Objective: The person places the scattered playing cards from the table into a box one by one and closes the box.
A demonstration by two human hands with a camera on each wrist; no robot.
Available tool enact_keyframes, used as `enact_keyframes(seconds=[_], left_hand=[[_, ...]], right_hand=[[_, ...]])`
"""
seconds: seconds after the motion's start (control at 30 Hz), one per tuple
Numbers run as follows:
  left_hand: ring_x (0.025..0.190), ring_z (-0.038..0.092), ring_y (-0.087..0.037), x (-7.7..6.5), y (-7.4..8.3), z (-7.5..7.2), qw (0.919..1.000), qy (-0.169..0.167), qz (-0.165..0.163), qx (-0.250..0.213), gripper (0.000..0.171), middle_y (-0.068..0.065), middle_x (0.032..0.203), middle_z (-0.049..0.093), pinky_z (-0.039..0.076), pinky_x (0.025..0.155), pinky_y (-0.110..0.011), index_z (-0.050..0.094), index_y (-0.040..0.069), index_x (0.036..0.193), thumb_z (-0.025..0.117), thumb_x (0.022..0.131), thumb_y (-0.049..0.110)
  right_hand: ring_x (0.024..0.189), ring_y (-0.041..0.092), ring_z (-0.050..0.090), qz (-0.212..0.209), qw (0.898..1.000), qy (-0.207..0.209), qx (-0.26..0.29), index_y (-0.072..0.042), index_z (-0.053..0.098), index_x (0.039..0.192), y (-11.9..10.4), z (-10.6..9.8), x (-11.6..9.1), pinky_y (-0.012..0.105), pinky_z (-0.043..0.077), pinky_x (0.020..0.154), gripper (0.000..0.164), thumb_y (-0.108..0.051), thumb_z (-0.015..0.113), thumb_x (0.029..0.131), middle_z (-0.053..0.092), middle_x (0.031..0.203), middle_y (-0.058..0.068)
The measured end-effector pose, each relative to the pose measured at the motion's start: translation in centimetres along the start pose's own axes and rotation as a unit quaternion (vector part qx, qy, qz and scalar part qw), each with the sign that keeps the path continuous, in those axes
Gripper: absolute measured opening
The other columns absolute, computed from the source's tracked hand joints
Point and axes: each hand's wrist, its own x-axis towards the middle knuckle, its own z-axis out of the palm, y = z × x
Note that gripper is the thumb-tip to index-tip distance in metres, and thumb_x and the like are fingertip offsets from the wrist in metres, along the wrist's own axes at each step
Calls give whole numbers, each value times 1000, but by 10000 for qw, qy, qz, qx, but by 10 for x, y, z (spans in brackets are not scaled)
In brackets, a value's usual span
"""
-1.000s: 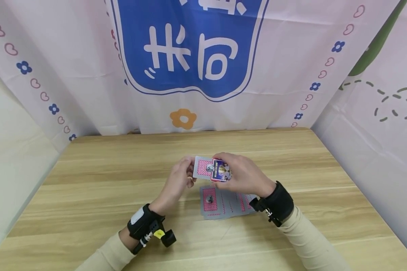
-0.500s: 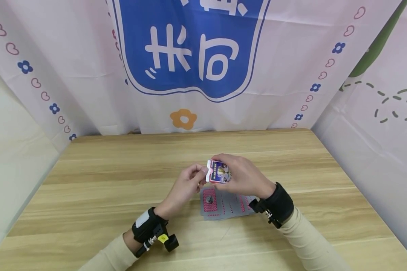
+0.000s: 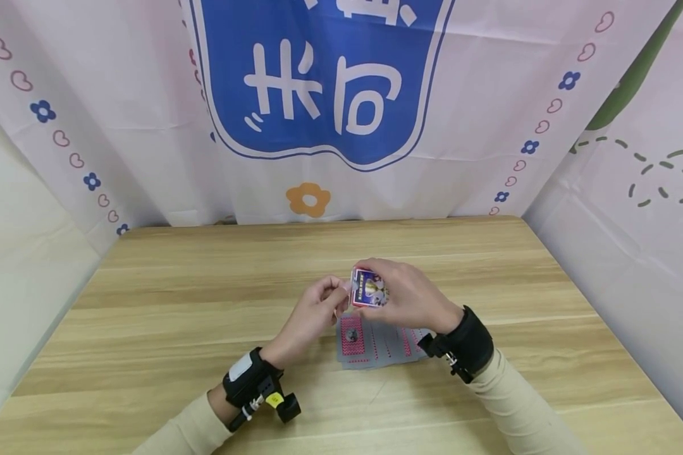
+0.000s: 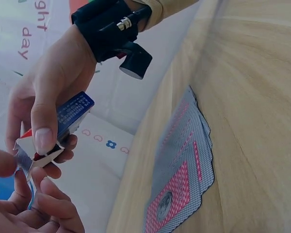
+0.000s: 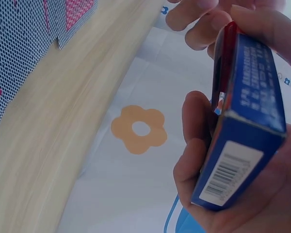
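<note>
My right hand (image 3: 415, 294) grips a small blue and red playing card box (image 3: 370, 289) above the table, its picture face up in the head view. My left hand (image 3: 313, 313) is at the box's left end, with finger and thumb pinching the end flap (image 4: 24, 161). That end of the box looks partly open in the left wrist view, but the fingers hide some of it. In the right wrist view the blue box (image 5: 240, 145) shows a barcode on its end. Just below the hands, a fanned spread of playing cards (image 3: 353, 341) lies backs up.
The wooden table (image 3: 205, 272) extends around the cards on all sides. A white printed cloth (image 3: 461, 126) hangs behind it, with more cloth at both sides. Black straps with cameras sit on both wrists (image 3: 472, 341).
The card that stuck out of the box has gone inside it. The left hand has moved right to the box's end, and the white flap has been folded in from its outstretched position.
</note>
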Motion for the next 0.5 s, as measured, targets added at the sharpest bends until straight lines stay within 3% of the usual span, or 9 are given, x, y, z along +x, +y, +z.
enact_keyframes(seconds=[0.07,0.1,0.17,0.2,0.27,0.3,0.37,0.4,0.5], left_hand=[[81,52,-19,1,-2,-2,9993,-4,70,371,26,-5,93,58,43,67,-23,58,2,112,45,113,25],[79,54,-19,2,-3,-3,9968,-32,132,783,25,-6,95,60,44,66,-24,59,2,114,46,113,23],[80,57,-21,2,-7,-7,9825,-145,232,1844,23,-10,103,62,47,66,-27,62,1,119,54,109,19],[84,57,-22,2,-8,-8,9681,-237,251,2482,26,-12,108,62,49,68,-30,63,1,123,61,106,21],[94,57,-25,1,-13,-10,9306,-458,238,3623,41,-15,116,62,51,73,-34,64,4,129,75,97,26],[99,55,-27,1,-15,-11,9140,-603,212,4007,49,-15,119,60,51,76,-37,64,6,132,80,92,29],[113,47,-30,1,-19,-10,8921,-775,144,4450,66,-16,124,57,50,86,-41,62,9,136,89,83,36],[117,44,-31,1,-21,-10,8866,-819,116,4551,70,-16,124,56,50,89,-43,61,9,136,92,80,38],[119,43,-34,1,-24,-9,8872,-800,137,4542,71,-16,121,55,50,93,-45,60,8,133,95,77,36]], right_hand=[[88,9,66,36,10000,19,10,-7,61,138,1,-1,0,24,56,76,72,-30,92,78,74,116,4],[88,9,65,61,10000,29,13,-7,61,139,1,-2,0,24,55,76,72,-31,92,78,74,115,4],[87,10,65,108,9999,38,26,-7,61,139,2,-3,0,24,55,75,72,-32,92,79,74,115,4],[87,10,65,134,9999,22,22,-8,61,139,2,-4,0,24,55,75,72,-33,92,79,73,115,4],[88,9,64,171,9998,-34,19,-9,60,140,2,-4,-1,24,55,76,72,-36,91,81,73,115,3],[88,9,64,182,9998,-67,21,-9,60,141,2,-4,-1,25,55,76,72,-37,91,81,73,116,3],[89,9,64,190,9997,-131,45,-9,60,141,3,-3,-1,24,55,77,72,-37,89,83,73,116,3],[89,9,64,199,9997,-155,42,-10,59,142,3,-3,-1,25,55,77,72,-38,89,83,73,117,3],[89,9,64,230,9995,-191,34,-10,59,143,3,-2,-1,25,55,77,72,-37,89,83,73,118,4]])
